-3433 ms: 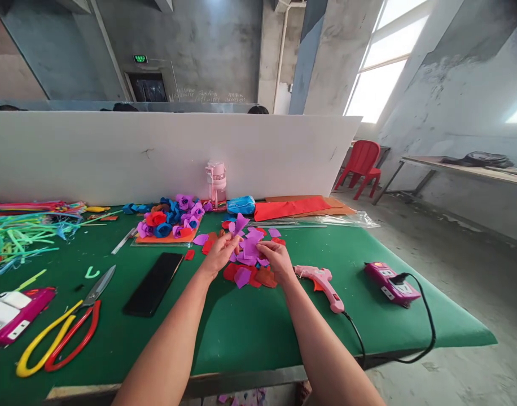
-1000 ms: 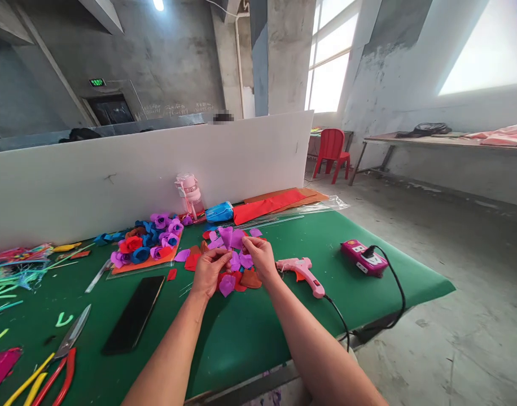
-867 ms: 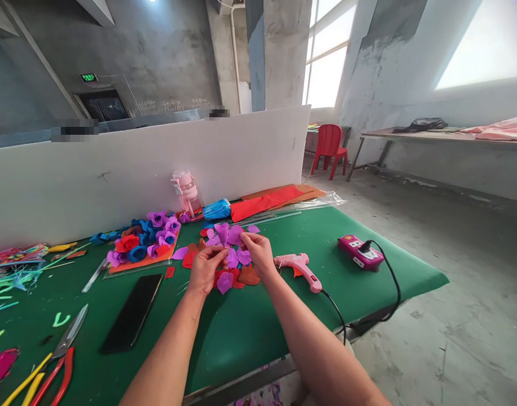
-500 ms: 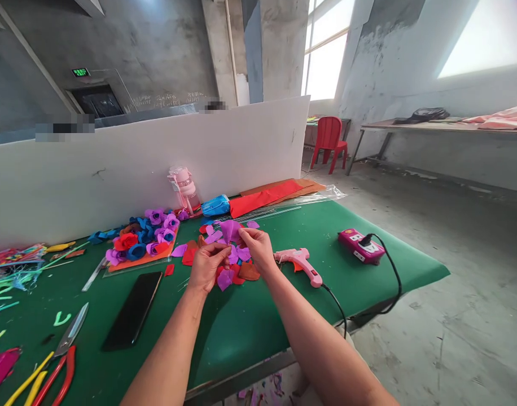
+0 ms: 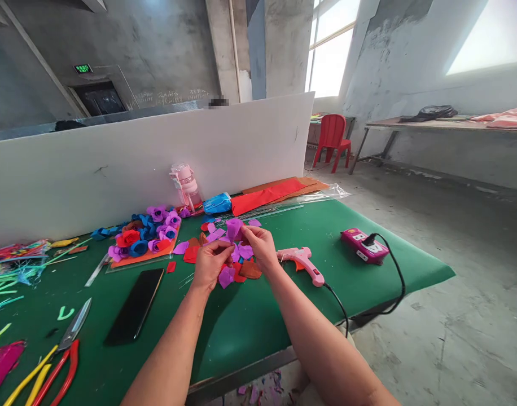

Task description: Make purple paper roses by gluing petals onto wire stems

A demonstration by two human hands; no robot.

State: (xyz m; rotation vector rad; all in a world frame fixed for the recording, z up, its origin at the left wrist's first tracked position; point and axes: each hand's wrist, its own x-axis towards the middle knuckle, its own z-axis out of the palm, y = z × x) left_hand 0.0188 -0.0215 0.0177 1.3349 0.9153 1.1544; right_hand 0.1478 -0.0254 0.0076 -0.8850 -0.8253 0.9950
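Between my two hands a purple paper petal stands up above loose petals. My right hand pinches its right edge. My left hand is closed just below and left of it, fingertips pressed together; what they grip is too small to make out. Under and around my fingers lie purple, red and brown petals. To the right of my right hand rests a pink glue gun. Purple, blue and red paper flowers are grouped on an orange sheet at the left.
On the green table are a black phone, scissors with red handles, a pink bottle, a blue packet and a magenta power socket with a black cable. A white board stands behind.
The whole view has shifted slightly, so things appear a little further right. Both hands keep nearly the same pose around the purple petal.
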